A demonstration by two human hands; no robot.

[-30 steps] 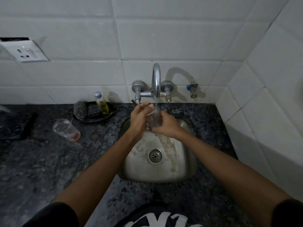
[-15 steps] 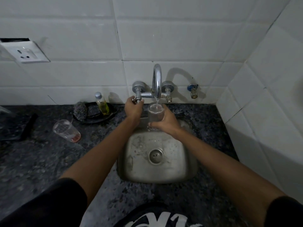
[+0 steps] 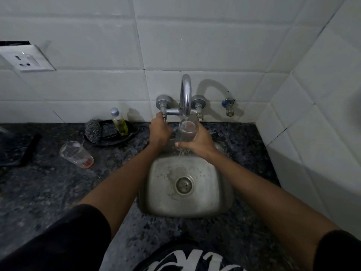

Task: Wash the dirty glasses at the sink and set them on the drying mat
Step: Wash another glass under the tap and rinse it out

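A: Water [image 3: 186, 118] from curved chrome tap [image 3: 185, 94], falling into clear drinking glass [image 3: 186, 132]. Held upright over far edge of small square steel sink [image 3: 187, 194], right under the spout.

B: Held how?

A: Gripped by right hand [image 3: 197, 142], fingers [image 3: 180, 145] wrapped round the lower part from the right side. Water spilling off the base, too.

B: And the left hand [image 3: 159, 132]?

A: Up at left chrome tap handle [image 3: 162, 106], just left of the glass. Fingertips at the valve stem; how tightly curled, cannot tell from behind the knuckles.

B: Anything else dirty?

A: Second clear tumbler with reddish dregs [image 3: 77, 154], lying tilted on dark speckled stone surface [image 3: 48, 188], well left of the sink. Beyond it, black oval tray [image 3: 125, 138] against the wall, carrying grey steel-wool scrubber [image 3: 93, 130] and small bottle of yellow liquid [image 3: 119, 122]. Dark folded mat [image 3: 15, 151] at the far left edge, partly out of view.

B: On the wall?

A: White tiles, white socket plate [image 3: 25, 59] at upper left, small blue-capped valve [image 3: 228, 107] right of the tap.
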